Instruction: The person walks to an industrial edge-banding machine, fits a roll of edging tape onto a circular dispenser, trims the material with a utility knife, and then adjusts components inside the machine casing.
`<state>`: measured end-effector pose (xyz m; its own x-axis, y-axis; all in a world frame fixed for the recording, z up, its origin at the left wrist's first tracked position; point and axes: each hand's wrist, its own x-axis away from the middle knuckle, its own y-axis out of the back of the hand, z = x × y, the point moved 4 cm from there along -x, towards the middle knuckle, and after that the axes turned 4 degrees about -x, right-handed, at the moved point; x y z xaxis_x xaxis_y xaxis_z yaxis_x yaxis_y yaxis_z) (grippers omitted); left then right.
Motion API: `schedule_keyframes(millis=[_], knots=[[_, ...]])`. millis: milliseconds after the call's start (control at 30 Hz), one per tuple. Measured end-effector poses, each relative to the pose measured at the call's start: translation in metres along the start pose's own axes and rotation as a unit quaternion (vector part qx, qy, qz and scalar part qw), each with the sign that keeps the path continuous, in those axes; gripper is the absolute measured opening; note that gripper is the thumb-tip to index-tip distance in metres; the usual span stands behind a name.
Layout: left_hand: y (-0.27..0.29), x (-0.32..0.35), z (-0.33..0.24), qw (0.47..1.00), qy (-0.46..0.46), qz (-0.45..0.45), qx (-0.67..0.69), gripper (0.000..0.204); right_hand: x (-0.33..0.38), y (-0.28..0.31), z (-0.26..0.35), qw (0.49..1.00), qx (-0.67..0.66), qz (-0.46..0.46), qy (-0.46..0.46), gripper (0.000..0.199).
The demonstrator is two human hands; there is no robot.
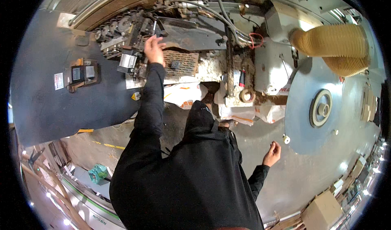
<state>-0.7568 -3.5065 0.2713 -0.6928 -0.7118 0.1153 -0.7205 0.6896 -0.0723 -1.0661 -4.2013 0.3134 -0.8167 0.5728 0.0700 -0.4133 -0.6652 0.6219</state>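
Left hand point(154, 50): fingers extended and loosely parted, above the upper left corner of a slotted metal plate point(188, 61); contact cannot be told. Small dark block point(175, 65): resting on that plate. Right hand point(272, 154): held out low, fingers partly curled; grip or contents cannot be told; nearest item, a small white knob point(286, 139) at the edge of a large round-edged grey panel point(299, 107). Tape roll point(247, 95): right of the plate. Corrugated yellowish hose point(330, 42): above the panel. White sacks point(184, 94): below the plate.
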Motion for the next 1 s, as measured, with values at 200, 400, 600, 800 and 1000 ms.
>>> schedule_keyframes(millis=[200, 400, 600, 800, 1000], knots=[[-0.023, 0.146, 0.052, 0.974, -0.071, 0.168, -0.131, 0.021, 0.014, -0.032, 0.011, 0.998, -0.023, 0.054, -0.029, 0.016], [-0.124, 0.289, 0.175, 0.864, 0.039, 0.4, -0.302, 0.019, 0.032, -0.072, 0.044, 0.991, 0.008, 0.134, 0.026, 0.008], [-0.255, 0.307, 0.287, 0.748, 0.031, 0.42, -0.513, 0.05, 0.073, -0.034, 0.04, 0.99, 0.074, 0.121, -0.012, 0.013], [-0.299, 0.289, 0.38, 0.65, 0.154, 0.394, -0.631, 0.087, 0.129, 0.041, -0.019, 0.985, 0.066, 0.05, -0.151, 0.019], [-0.303, 0.299, 0.375, 0.669, 0.053, 0.344, -0.656, 0.046, 0.176, 0.049, -0.047, 0.973, 0.044, 0.028, -0.224, 0.017]])
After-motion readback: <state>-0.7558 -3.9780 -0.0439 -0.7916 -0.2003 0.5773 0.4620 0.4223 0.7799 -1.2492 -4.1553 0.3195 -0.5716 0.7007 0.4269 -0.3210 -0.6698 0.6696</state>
